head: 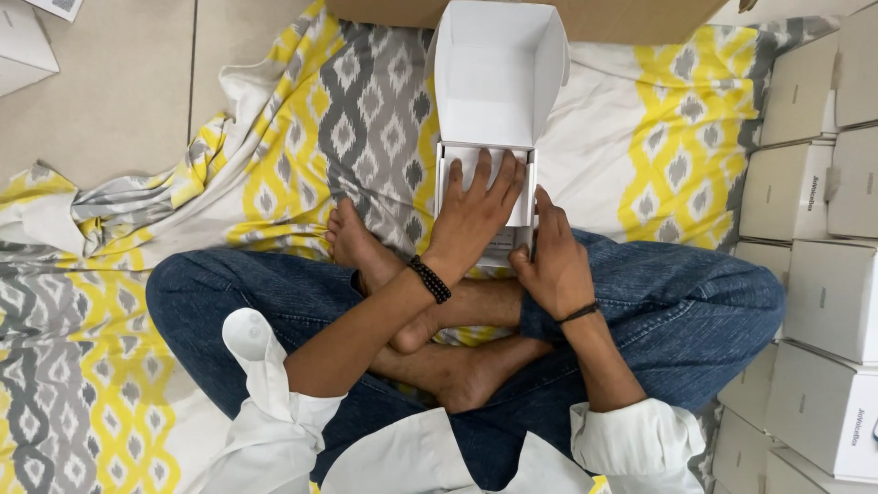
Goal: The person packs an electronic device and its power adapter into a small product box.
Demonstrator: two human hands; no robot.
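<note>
A small white cardboard box [497, 82] stands open in front of my crossed legs, its lid tipped back and away from me. My left hand [474, 215] lies flat over the box's opening, fingers spread, pressing on what is inside; the contents are hidden under the palm. My right hand [553, 261] grips the box's right wall and near corner, thumb on the front. A dark bead bracelet sits on my left wrist and a thin dark band on my right.
I sit cross-legged in blue jeans on a yellow, grey and white patterned cloth [366, 119] over a tiled floor. Several closed white boxes [823, 293] are stacked along the right. A brown carton [631, 18] lies behind the open box. More white boxes [23, 41] sit top left.
</note>
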